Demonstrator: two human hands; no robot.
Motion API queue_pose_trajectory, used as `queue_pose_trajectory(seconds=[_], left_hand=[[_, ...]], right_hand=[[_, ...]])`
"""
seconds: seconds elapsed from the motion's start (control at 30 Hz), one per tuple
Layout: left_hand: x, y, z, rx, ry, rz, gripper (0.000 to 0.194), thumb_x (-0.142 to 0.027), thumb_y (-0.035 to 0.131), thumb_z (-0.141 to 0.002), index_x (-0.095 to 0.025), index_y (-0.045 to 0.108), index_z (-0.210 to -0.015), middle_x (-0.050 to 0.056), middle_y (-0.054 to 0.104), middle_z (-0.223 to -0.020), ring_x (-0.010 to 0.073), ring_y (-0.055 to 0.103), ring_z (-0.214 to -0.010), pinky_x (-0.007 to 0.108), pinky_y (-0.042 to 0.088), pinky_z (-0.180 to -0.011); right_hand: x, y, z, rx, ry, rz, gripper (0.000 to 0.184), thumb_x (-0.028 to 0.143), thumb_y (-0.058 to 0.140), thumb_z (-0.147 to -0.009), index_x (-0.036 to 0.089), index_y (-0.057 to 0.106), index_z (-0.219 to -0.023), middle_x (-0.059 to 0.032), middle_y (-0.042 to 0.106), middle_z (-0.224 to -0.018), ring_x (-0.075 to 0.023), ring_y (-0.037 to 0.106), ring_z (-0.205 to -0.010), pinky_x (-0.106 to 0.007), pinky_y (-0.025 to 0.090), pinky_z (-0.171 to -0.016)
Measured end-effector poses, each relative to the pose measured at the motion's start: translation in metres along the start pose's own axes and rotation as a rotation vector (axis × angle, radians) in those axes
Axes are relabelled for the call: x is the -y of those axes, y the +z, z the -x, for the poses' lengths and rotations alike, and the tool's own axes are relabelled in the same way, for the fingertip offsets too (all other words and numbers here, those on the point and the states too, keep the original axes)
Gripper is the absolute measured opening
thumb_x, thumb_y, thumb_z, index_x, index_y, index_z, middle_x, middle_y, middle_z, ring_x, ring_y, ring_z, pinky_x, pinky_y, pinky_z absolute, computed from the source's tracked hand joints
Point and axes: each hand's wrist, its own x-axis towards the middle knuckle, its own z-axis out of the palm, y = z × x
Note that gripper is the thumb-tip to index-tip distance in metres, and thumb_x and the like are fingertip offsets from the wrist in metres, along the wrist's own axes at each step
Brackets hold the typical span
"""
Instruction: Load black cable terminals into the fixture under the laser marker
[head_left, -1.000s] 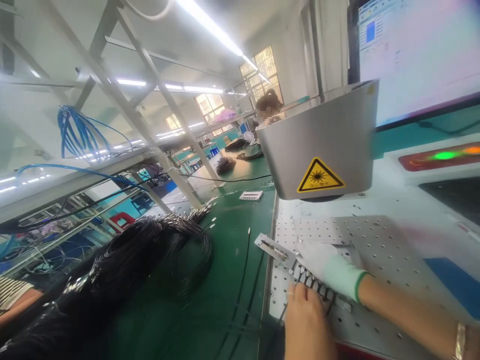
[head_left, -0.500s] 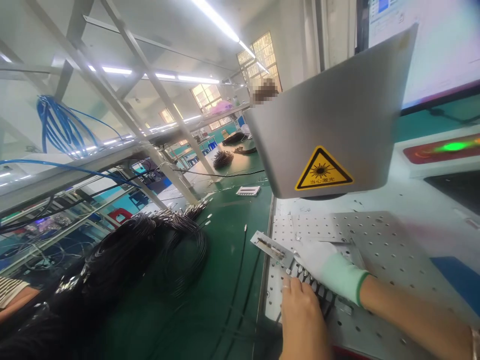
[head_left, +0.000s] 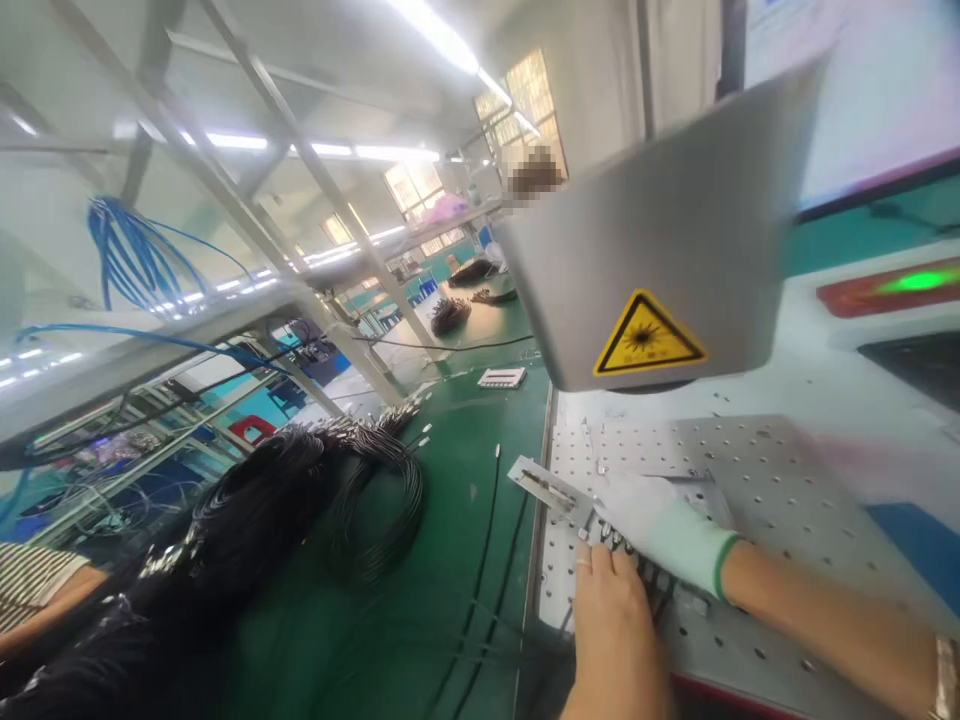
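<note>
My bare left hand [head_left: 616, 615] reaches in from the bottom, fingers bent together at a row of cable connectors [head_left: 616, 540]. A small plug end [head_left: 583, 535] shows just past its fingertips, with a dark cable by the hand's left side. From the right comes my right hand [head_left: 649, 515], in a white glove with a green cuff, fingers closed and low over the same row. Its fingertips lie at the end of a slotted metal fixture [head_left: 551, 487], and what they grip is hidden. The fixture rests on a perforated metal plate [head_left: 757, 520].
A grey machine head [head_left: 652, 250] with a yellow laser warning sign hangs above the plate. Black cable bundles [head_left: 262, 500] lie on the green table [head_left: 450, 500], with a white slotted piece [head_left: 501, 378] farther back. A person's striped sleeve [head_left: 37, 585] shows at left.
The whole view has shifted slightly, so things sit a little farther right. Both hands remain at the connector row, with hardly any movement relative to the fixture.
</note>
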Motion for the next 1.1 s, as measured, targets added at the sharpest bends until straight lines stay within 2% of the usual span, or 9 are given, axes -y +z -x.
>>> queue_pose_trajectory(seconds=[0.17, 0.27, 0.37, 0.43, 0.53, 0.6, 0.77, 0.93, 1.1], left_hand=[[0.012, -0.001, 0.004, -0.139, -0.028, 0.112, 0.027, -0.003, 0.047, -0.084, -0.017, 0.064, -0.100, 0.006, 0.064, -0.098, 0.0228, 0.056, -0.096, 0.038, 0.043, -0.098], [0.019, -0.004, 0.006, -0.208, -0.019, 0.098, 0.026, -0.003, 0.044, -0.087, -0.019, 0.065, -0.094, 0.004, 0.064, -0.098, 0.0231, 0.057, -0.097, 0.037, 0.044, -0.093], [0.025, -0.003, 0.004, -0.233, -0.017, 0.103, 0.025, -0.005, 0.045, -0.090, -0.020, 0.064, -0.086, 0.003, 0.065, -0.099, 0.0229, 0.057, -0.097, 0.035, 0.044, -0.083], [0.027, 0.000, 0.001, -0.247, 0.012, 0.118, 0.021, -0.008, 0.048, -0.090, -0.021, 0.064, -0.085, 0.002, 0.066, -0.099, 0.0225, 0.058, -0.096, 0.035, 0.044, -0.079], [0.027, 0.007, -0.003, -0.245, 0.064, 0.145, 0.017, -0.010, 0.051, -0.089, -0.021, 0.064, -0.086, 0.002, 0.067, -0.102, 0.0224, 0.058, -0.098, 0.036, 0.043, -0.081], [0.025, 0.009, -0.004, -0.224, 0.057, 0.165, 0.019, -0.007, 0.051, -0.087, -0.021, 0.064, -0.084, 0.001, 0.068, -0.101, 0.0225, 0.058, -0.097, 0.037, 0.043, -0.082], [0.024, 0.012, -0.003, -0.252, 0.149, 0.240, 0.022, -0.007, 0.050, -0.088, -0.024, 0.064, -0.091, -0.001, 0.068, -0.108, 0.0209, 0.057, -0.102, 0.035, 0.042, -0.089], [0.031, 0.042, -0.011, -0.274, 0.138, 0.107, 0.022, -0.010, 0.057, -0.082, -0.025, 0.067, -0.094, -0.001, 0.069, -0.117, 0.0242, 0.057, -0.110, 0.038, 0.045, -0.094], [0.036, 0.076, -0.019, -0.443, 0.230, -0.008, 0.015, -0.018, 0.060, -0.082, -0.026, 0.067, -0.092, -0.001, 0.070, -0.116, 0.0248, 0.059, -0.109, 0.039, 0.049, -0.093]], right_hand=[[-0.001, -0.001, -0.002, 0.003, -0.016, -0.051, 0.018, 0.026, 0.061, -0.092, 0.013, 0.064, -0.104, -0.0055, 0.066, -0.102, -0.0173, 0.063, -0.094, -0.040, 0.054, -0.086], [-0.013, -0.004, 0.004, -0.017, -0.045, -0.135, 0.018, 0.030, 0.060, -0.093, 0.014, 0.064, -0.100, -0.0060, 0.065, -0.104, -0.0176, 0.062, -0.095, -0.040, 0.053, -0.086], [-0.031, -0.012, 0.015, -0.051, -0.097, -0.261, 0.020, 0.033, 0.057, -0.094, 0.016, 0.064, -0.101, -0.0073, 0.064, -0.114, -0.0182, 0.060, -0.101, -0.040, 0.050, -0.090], [-0.041, -0.017, 0.022, -0.066, -0.083, -0.350, 0.022, 0.032, 0.048, -0.097, 0.016, 0.063, -0.100, -0.0070, 0.066, -0.108, -0.0175, 0.061, -0.097, -0.038, 0.049, -0.087], [-0.049, -0.020, 0.029, -0.077, -0.008, -0.477, 0.031, 0.028, 0.033, -0.097, 0.018, 0.062, -0.095, -0.0059, 0.069, -0.094, -0.0176, 0.063, -0.087, -0.032, 0.047, -0.079], [-0.049, -0.019, 0.032, -0.081, 0.029, -0.544, 0.032, 0.030, 0.031, -0.093, 0.020, 0.060, -0.091, -0.0062, 0.070, -0.093, -0.0190, 0.063, -0.087, -0.031, 0.046, -0.078], [-0.050, -0.008, 0.034, -0.113, 0.076, -0.642, 0.035, 0.040, 0.028, -0.089, 0.021, 0.057, -0.090, -0.0083, 0.068, -0.096, -0.0231, 0.061, -0.090, -0.035, 0.042, -0.083], [-0.054, 0.003, 0.036, -0.115, 0.089, -0.692, 0.035, 0.047, 0.026, -0.088, 0.023, 0.052, -0.086, -0.0055, 0.065, -0.088, -0.0222, 0.059, -0.083, -0.035, 0.040, -0.077], [-0.053, 0.005, 0.038, -0.108, 0.066, -0.697, 0.033, 0.047, 0.025, -0.087, 0.022, 0.047, -0.084, -0.0061, 0.063, -0.086, -0.0224, 0.056, -0.079, -0.036, 0.039, -0.075]])
